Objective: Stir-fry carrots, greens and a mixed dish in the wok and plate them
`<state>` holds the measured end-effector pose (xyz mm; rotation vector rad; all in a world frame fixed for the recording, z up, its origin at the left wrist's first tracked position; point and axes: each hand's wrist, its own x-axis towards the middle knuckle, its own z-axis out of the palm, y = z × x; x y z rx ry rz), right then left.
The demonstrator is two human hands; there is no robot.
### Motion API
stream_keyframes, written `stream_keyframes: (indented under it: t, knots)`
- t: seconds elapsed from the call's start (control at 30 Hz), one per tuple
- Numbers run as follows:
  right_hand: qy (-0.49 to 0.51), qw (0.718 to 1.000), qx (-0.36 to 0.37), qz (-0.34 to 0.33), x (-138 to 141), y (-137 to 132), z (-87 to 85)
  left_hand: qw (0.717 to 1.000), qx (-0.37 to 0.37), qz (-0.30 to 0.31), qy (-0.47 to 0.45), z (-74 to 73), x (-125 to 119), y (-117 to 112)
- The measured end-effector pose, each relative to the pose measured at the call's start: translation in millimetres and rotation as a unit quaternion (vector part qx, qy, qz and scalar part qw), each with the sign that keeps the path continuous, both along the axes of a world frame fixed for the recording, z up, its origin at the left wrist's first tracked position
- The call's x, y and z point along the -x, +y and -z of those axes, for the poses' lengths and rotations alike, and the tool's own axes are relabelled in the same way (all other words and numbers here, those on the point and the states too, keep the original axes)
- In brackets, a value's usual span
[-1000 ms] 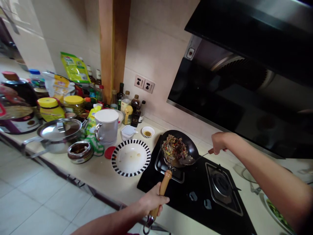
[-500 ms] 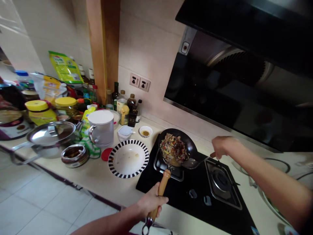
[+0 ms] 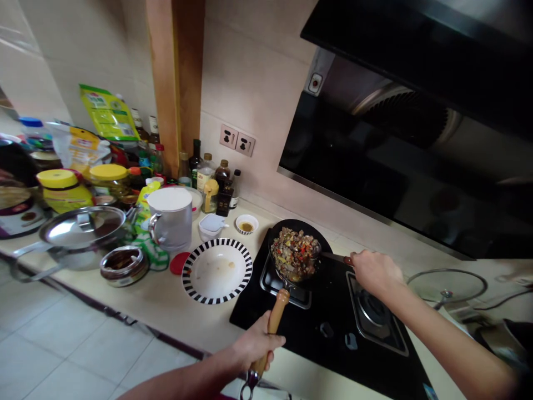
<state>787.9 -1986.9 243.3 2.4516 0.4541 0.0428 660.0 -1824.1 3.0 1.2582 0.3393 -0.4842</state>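
My left hand (image 3: 259,341) is wrapped round the wooden handle of a black wok (image 3: 322,235), which sits on the left burner of the black gas hob (image 3: 287,339). Inside the wok lies a heap of chopped meat mixed with red and green bits (image 3: 292,253). My right hand (image 3: 375,271) grips the brown handle of a spatula (image 3: 335,257). The spatula's blade is at the right side of the food, partly hidden in it. Left of the hob is a white plate with a black striped rim (image 3: 216,272), with a few stains on it.
A small seasoning dish (image 3: 247,224) stands behind the plate. Further left are a plastic jug (image 3: 170,218), a lidded steel pot (image 3: 83,239), an open glass jar (image 3: 124,265) and several bottles. A glass lid (image 3: 447,286) rests at the right. The range hood (image 3: 375,166) overhangs the hob.
My right hand has moved left and slightly down, carrying the spatula blade from the wok's near right edge into the food. The food has shifted. My left hand stays on the handle.
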Motion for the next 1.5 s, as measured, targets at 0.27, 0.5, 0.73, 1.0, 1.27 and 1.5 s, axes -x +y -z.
stream_keyframes:
  t: [0.27,0.5,0.73,1.0,1.27,1.5]
  knots:
    - [-0.034,0.999,0.017,-0.011,-15.8,-30.2,-6.2,1.000,-0.006,0.003,0.000,1.8,-0.9,0.5]
    - [-0.039,0.999,-0.001,-0.015,-55.7,-39.1,29.9,0.999,0.032,0.000,-0.013,7.3,-2.9,1.4]
    - [-0.077,0.994,-0.016,-0.078,-46.6,-29.9,50.6,1.000,0.014,-0.002,-0.014,3.3,-2.2,0.7]
    - [-0.093,0.992,0.004,-0.088,-62.0,-66.8,12.2,1.000,0.018,-0.007,-0.001,5.4,-3.1,-0.6]
    - [-0.061,0.996,-0.025,-0.053,-105.8,-15.1,10.0,1.000,0.013,-0.016,0.008,4.2,-2.8,-1.3]
    - [0.097,0.994,-0.042,-0.009,-106.3,33.1,-10.7,1.000,-0.009,-0.019,-0.015,11.6,-4.4,-6.3]
